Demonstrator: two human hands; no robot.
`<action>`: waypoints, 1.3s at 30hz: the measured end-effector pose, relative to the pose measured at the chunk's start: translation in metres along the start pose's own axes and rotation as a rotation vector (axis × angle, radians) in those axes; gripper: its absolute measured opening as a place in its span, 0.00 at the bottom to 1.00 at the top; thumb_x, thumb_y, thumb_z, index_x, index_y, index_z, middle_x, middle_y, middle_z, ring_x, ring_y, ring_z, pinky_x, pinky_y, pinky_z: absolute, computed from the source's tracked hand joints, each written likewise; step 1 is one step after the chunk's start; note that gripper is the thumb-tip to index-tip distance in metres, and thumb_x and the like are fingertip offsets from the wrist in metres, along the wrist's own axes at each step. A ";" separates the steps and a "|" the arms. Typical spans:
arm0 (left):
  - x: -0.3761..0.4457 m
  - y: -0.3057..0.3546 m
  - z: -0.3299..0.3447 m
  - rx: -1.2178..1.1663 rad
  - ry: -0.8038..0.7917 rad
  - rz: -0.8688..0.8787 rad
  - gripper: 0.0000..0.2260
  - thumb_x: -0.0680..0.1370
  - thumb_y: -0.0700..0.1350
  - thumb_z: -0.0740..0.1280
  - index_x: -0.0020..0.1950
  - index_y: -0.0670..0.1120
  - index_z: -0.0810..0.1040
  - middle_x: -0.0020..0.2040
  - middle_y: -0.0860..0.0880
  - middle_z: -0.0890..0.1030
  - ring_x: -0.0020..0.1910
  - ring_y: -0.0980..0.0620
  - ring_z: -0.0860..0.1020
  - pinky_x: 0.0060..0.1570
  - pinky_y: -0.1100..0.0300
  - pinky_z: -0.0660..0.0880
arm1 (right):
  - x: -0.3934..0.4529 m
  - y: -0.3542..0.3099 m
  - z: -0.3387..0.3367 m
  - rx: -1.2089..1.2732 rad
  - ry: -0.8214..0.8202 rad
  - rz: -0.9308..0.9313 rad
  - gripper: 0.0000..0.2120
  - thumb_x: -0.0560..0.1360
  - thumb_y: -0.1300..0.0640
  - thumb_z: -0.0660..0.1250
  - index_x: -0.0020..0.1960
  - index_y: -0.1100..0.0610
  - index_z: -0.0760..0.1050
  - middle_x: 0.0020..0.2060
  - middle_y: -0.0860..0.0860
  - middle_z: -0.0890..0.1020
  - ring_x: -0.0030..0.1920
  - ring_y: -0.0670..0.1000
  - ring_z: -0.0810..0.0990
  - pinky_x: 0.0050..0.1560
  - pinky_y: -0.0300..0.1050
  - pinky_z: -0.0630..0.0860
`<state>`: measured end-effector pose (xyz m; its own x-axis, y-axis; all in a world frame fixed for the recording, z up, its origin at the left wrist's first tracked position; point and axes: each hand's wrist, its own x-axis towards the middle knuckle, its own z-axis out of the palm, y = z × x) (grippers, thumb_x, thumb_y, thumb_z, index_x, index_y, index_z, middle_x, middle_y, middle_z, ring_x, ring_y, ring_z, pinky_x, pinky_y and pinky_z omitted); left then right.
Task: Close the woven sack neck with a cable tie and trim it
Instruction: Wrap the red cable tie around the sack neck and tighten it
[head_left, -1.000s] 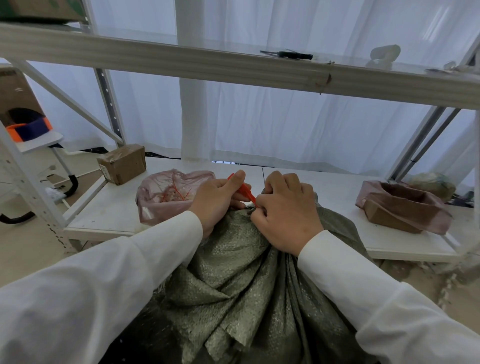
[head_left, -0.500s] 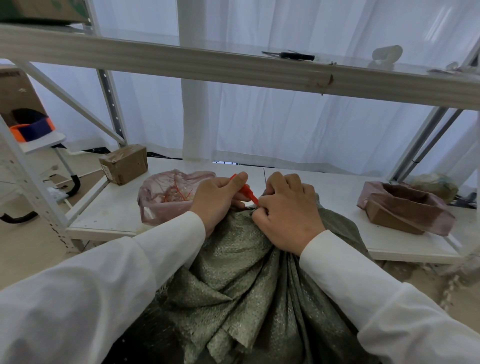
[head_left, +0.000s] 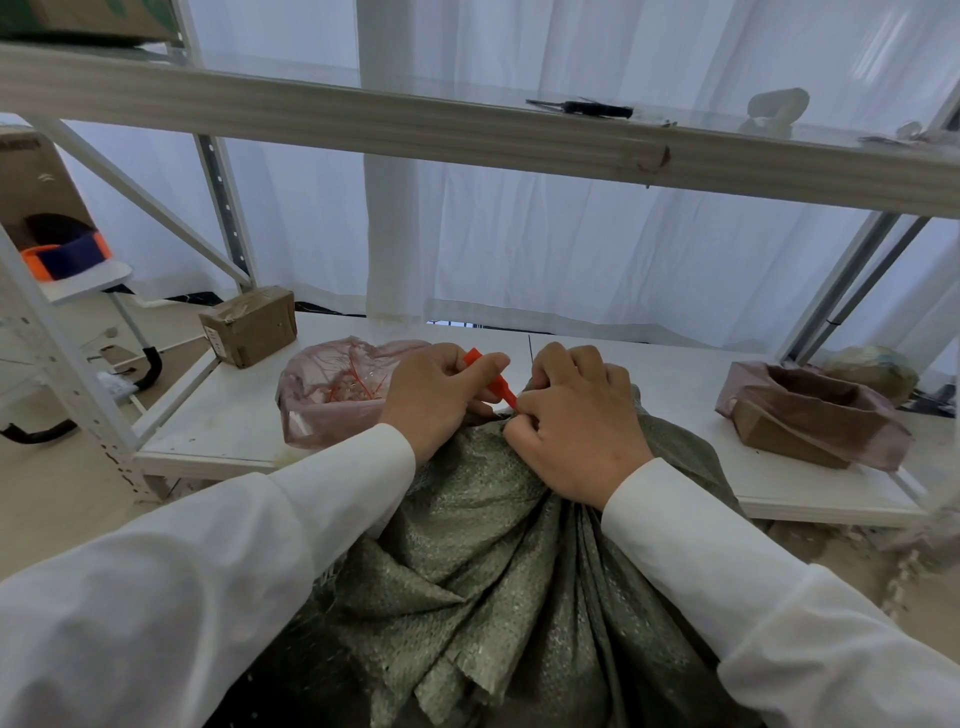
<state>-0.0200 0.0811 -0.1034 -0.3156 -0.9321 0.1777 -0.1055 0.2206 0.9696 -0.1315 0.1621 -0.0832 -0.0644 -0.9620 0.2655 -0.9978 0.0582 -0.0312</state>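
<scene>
**Sack neck held at the shelf edge, red tie pinched**

The red cable tie (head_left: 496, 387) is being pinched between thumb and curled fingers of the left hand (head_left: 436, 395), its strap slanting down toward the right hand (head_left: 571, 431). The gathered neck of the green woven sack (head_left: 498, 571) is being gripped by the right hand, fingers curled tightly into the fabric; the tie's lower end is being hidden there. The sack is being held against the front edge of the white lower shelf (head_left: 228, 415), its pleated body hanging below. A pink plastic bag (head_left: 327, 395) holding red ties is lying just left of the hands, a cardboard box (head_left: 249, 325) behind it.
</scene>
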 end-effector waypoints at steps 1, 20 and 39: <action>0.000 0.000 0.000 0.004 0.001 0.004 0.15 0.73 0.48 0.70 0.44 0.34 0.79 0.36 0.44 0.84 0.30 0.53 0.82 0.35 0.64 0.80 | 0.000 0.000 0.000 0.002 0.002 -0.002 0.22 0.68 0.47 0.47 0.42 0.53 0.78 0.47 0.45 0.63 0.56 0.52 0.62 0.55 0.47 0.57; 0.002 -0.003 -0.003 0.200 0.000 0.119 0.15 0.72 0.51 0.70 0.38 0.38 0.78 0.32 0.51 0.83 0.33 0.51 0.83 0.43 0.46 0.81 | 0.001 0.001 0.000 -0.002 -0.028 -0.040 0.18 0.73 0.48 0.52 0.45 0.53 0.79 0.48 0.46 0.64 0.57 0.52 0.62 0.56 0.48 0.57; 0.001 -0.006 -0.015 0.658 -0.074 0.540 0.17 0.71 0.63 0.59 0.33 0.51 0.69 0.30 0.51 0.78 0.33 0.47 0.77 0.32 0.58 0.70 | -0.001 0.010 0.001 0.113 -0.041 -0.020 0.13 0.78 0.50 0.55 0.49 0.52 0.77 0.53 0.47 0.66 0.59 0.51 0.60 0.57 0.46 0.53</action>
<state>-0.0053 0.0743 -0.1065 -0.5386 -0.6348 0.5540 -0.4418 0.7727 0.4558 -0.1416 0.1634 -0.0852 -0.0413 -0.9730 0.2271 -0.9907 0.0105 -0.1353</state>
